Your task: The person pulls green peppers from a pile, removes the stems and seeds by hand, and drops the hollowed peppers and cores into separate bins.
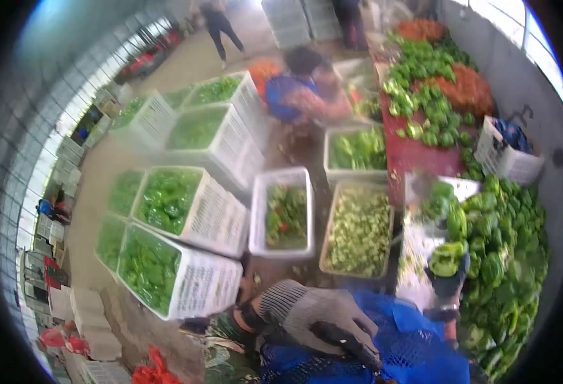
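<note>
My left hand [323, 320], in a grey and black glove, is low in the view over the blue apron [409, 329]; its fingers point down and right, and what they hold, if anything, is hidden. At the right, my right hand [449, 278], in a dark glove, is wrapped round a green pepper [448, 259] that looks cut or opened. Just beside it lies a big heap of green peppers [502, 256]. A white board [416, 256] with green scraps is left of my right hand.
Below the board's left side stands a crate of pale green pieces [358, 230]. Further left are a white bin of scraps [282, 246] and stacked white crates of green peppers [208, 275]. A co-worker [300, 89] sits ahead by the red table [422, 160]. Another person [220, 29] stands far back.
</note>
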The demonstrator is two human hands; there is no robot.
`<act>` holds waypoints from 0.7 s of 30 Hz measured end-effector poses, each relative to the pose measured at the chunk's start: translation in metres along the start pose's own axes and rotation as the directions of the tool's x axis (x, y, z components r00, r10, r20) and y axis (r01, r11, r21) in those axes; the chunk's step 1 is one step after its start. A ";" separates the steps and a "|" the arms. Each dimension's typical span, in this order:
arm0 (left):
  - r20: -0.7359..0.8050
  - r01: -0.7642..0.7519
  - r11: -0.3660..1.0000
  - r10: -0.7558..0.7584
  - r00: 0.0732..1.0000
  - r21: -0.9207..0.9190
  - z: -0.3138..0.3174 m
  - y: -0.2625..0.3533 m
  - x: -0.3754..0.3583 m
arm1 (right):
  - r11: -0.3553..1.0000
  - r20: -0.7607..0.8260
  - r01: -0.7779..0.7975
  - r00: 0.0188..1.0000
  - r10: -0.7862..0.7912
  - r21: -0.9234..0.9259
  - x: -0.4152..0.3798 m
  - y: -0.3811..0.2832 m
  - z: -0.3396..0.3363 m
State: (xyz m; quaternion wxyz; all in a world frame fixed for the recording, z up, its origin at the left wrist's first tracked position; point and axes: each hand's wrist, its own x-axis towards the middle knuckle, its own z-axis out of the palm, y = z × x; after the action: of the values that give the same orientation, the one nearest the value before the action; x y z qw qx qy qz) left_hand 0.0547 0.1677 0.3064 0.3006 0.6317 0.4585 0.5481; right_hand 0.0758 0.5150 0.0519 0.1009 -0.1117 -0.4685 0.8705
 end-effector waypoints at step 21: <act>0.016 -0.016 0.989 0.019 1.000 -0.150 -0.007 0.006 -0.007 | 0.983 -0.040 -0.093 0.994 0.101 0.158 -0.019 0.005 0.011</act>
State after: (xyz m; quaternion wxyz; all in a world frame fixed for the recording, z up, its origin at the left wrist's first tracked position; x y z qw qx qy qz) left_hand 0.0497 0.1583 0.3099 0.3465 0.6160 0.4078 0.5781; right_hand 0.0905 0.4983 0.0556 0.0780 -0.1468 -0.3906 0.9054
